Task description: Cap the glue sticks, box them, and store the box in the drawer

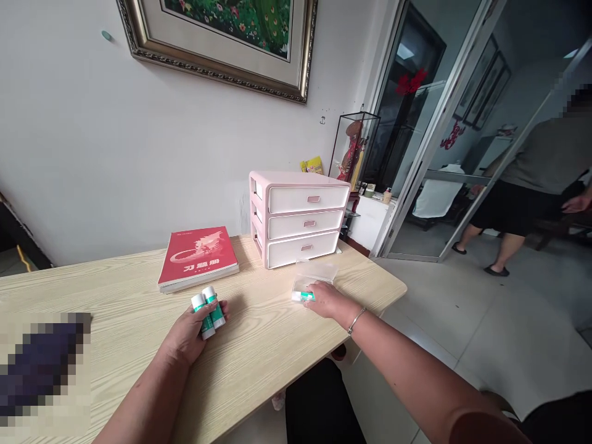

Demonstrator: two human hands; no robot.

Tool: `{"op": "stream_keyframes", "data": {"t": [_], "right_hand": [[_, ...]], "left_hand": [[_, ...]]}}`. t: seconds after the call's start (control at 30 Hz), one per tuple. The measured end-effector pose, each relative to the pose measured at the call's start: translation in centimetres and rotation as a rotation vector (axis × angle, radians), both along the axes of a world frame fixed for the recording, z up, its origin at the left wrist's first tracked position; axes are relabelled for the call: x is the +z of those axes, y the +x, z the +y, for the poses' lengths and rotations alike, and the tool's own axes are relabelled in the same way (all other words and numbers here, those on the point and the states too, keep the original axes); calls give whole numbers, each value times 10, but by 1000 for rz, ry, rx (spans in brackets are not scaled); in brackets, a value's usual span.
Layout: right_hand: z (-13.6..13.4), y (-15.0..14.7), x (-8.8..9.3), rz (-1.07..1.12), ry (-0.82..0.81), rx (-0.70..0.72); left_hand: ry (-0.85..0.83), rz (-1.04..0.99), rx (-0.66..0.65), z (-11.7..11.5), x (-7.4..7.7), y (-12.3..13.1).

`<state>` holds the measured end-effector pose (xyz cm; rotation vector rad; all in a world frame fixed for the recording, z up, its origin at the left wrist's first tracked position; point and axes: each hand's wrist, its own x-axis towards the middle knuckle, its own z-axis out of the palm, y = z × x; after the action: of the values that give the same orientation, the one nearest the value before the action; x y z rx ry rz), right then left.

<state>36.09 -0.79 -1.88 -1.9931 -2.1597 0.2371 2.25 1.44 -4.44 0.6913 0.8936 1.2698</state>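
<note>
My left hand (192, 330) is closed around two glue sticks (208, 312), white-capped with green labels, held side by side just above the table. My right hand (326, 300) reaches down at a clear plastic box (316, 272) whose lid stands raised at the back. Its fingers are closed on another green-and-white glue stick (303, 296) lying sideways at the box. The fingertips are partly hidden, and I cannot tell whether the stick is fully inside the box.
Behind the clear box stands a pink and white three-drawer organizer (309, 223), drawers closed. A red book (200, 254) lies left of it on the wooden table (259, 364). A person (522, 179) stands beyond the glass door (435, 203) at right. Something at far left is pixelated.
</note>
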Motion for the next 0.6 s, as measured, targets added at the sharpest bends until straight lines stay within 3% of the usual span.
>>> {"op": "stream_keyframes", "data": {"t": [0.6], "right_hand": [[-12, 5, 4, 178, 88, 25]], "left_hand": [[18, 45, -20, -1, -3, 0]]}}
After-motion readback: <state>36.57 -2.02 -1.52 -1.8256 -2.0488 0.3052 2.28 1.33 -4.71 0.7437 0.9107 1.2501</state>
